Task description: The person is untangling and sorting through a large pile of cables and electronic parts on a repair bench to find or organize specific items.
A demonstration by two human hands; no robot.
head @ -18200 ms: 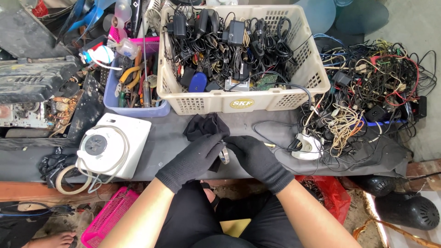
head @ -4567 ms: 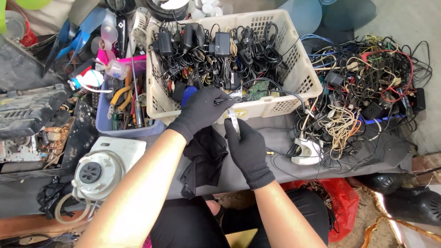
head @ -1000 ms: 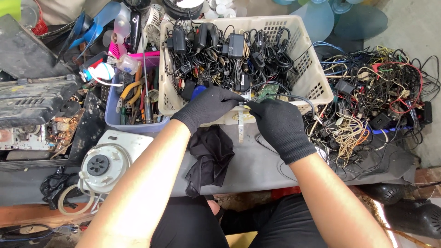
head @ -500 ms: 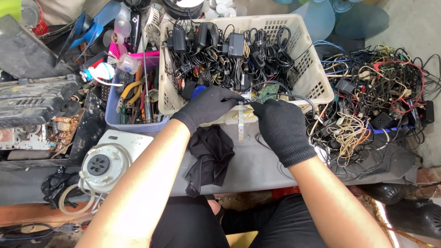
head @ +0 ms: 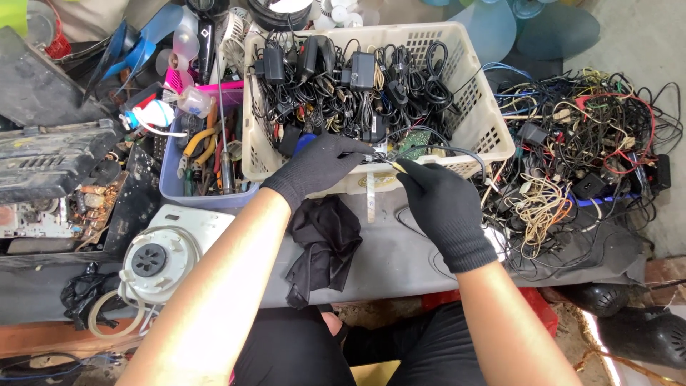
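Both hands wear black gloves and meet at the front rim of a cream plastic basket (head: 493,125) full of black adapters and coiled cables. My left hand (head: 318,166) pinches a small metal part, from which a pale thin strip (head: 370,201) hangs down over the rim. Just to its right, my right hand (head: 437,204) pinches a thin yellow-tipped tool against that part. What the part is, I cannot make out. A crumpled black cloth (head: 325,239) lies on the grey table (head: 400,264) below my left wrist.
A tangled pile of wires (head: 579,143) lies to the right of the basket. To its left stand a bluish tray of hand tools (head: 191,187), a white fan motor housing (head: 161,257) and dismantled electronics (head: 50,179).
Over the last second both hands have stayed at the basket's front rim, the right hand shifting only slightly. Much earlier they worked lower down, near the table's front edge.
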